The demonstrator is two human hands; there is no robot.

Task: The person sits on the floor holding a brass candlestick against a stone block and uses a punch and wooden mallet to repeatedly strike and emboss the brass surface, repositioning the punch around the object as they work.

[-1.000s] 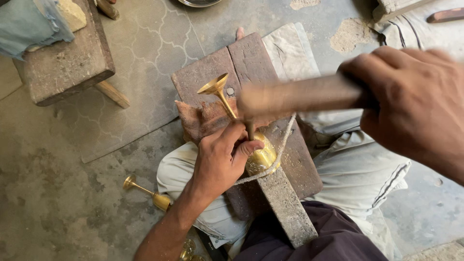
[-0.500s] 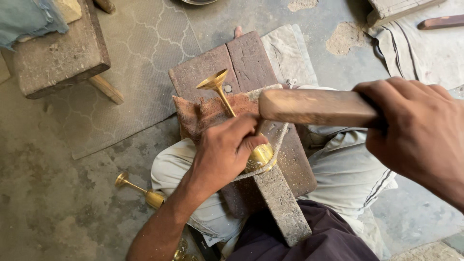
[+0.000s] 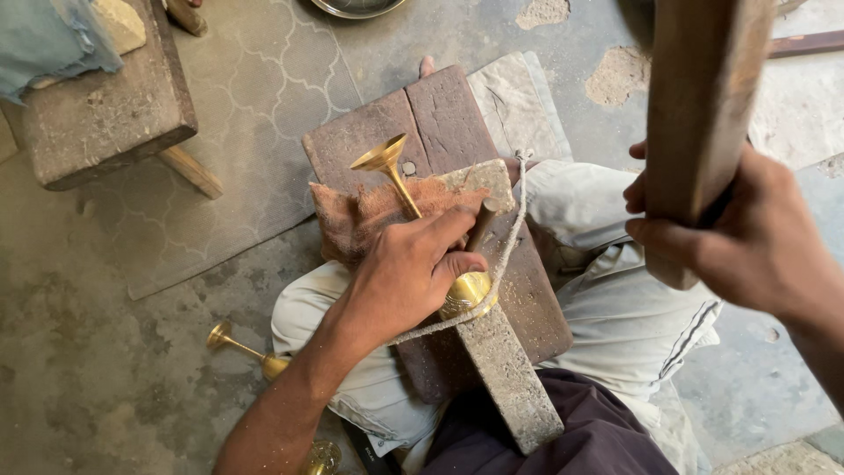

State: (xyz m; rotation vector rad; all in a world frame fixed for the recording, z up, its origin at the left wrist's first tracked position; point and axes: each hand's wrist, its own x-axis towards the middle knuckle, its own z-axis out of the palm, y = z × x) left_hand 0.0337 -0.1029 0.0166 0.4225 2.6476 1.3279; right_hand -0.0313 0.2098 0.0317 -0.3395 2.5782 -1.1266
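Head view shows the left hand (image 3: 409, 277) clamped on a brass goblet (image 3: 413, 220) lying across the wooden block (image 3: 440, 123), the right hand (image 3: 747, 242) gripping a raised wooden mallet (image 3: 699, 114); a misjudged blow could strike those fingers.

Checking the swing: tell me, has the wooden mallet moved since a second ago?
Yes. The wooden mallet in the right hand has swung up from lying across the wooden block to upright, right of it.
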